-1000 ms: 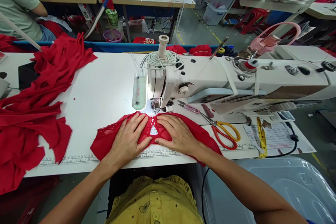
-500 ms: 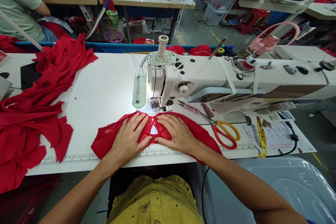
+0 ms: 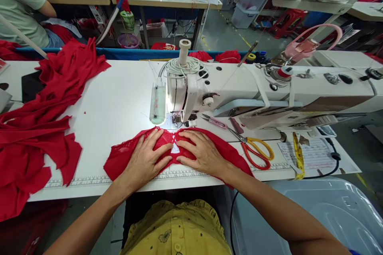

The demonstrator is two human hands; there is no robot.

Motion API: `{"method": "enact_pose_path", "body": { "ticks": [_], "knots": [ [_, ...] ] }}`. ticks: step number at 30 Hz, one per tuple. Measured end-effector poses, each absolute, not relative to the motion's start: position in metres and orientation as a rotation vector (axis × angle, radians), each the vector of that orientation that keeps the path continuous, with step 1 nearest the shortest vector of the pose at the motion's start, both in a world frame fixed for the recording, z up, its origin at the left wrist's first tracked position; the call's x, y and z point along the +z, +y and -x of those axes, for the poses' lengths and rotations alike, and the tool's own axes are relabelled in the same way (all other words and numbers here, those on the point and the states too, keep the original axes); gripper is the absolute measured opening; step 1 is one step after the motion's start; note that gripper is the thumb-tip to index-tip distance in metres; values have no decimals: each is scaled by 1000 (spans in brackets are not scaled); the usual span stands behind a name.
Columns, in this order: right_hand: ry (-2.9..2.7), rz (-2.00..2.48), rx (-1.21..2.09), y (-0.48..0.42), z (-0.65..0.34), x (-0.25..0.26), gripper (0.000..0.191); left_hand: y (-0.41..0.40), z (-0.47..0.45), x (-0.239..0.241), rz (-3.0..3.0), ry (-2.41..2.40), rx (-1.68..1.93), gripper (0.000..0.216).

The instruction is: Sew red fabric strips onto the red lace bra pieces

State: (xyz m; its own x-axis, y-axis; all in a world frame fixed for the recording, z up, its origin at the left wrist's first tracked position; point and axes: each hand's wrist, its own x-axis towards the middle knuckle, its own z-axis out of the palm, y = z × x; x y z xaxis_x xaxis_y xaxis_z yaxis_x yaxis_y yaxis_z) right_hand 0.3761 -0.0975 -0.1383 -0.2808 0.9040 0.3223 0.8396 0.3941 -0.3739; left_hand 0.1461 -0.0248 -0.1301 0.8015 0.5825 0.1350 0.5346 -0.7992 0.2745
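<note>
A red lace garment piece (image 3: 118,161) lies spread on the white sewing table, with a small white-looking gap at its centre. My left hand (image 3: 146,153) rests flat on its left half, fingers spread. On the right half lies my right hand (image 3: 202,149), also flat with the fingers apart. Both hands press on the cloth without gripping it. Just beyond the cloth's upper edge is the presser foot (image 3: 177,117) of the sewing machine (image 3: 233,83); the cloth lies in front of it, not under it.
Red fabric pieces (image 3: 56,91) are heaped at the left. Right of the cloth lie orange- and red-handled scissors (image 3: 260,153), pink-handled snips (image 3: 215,121) and a yellow tape measure (image 3: 298,157). A blue-grey plastic bin (image 3: 329,203) stands below right. Another person (image 3: 24,12) sits at the far left.
The fingers of both hands have spread a little wider on the cloth. The cloth itself stays in nearly the same place.
</note>
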Motion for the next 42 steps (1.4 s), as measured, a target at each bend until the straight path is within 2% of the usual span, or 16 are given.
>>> {"method": "enact_pose_path", "body": {
  "ticks": [9,16,42],
  "knots": [
    [-2180,1486,142,-98,-376,-138,37,-23,-144,-129,-2744,831,315,30],
    [-2264,1451,141,-99,-383,-132,29,-22,-142,-129,-2740,820,297,31],
    [-2224,1496,209,-100,-384,-133,32,-19,-135,-132,-2697,758,294,27]
  ]
}}
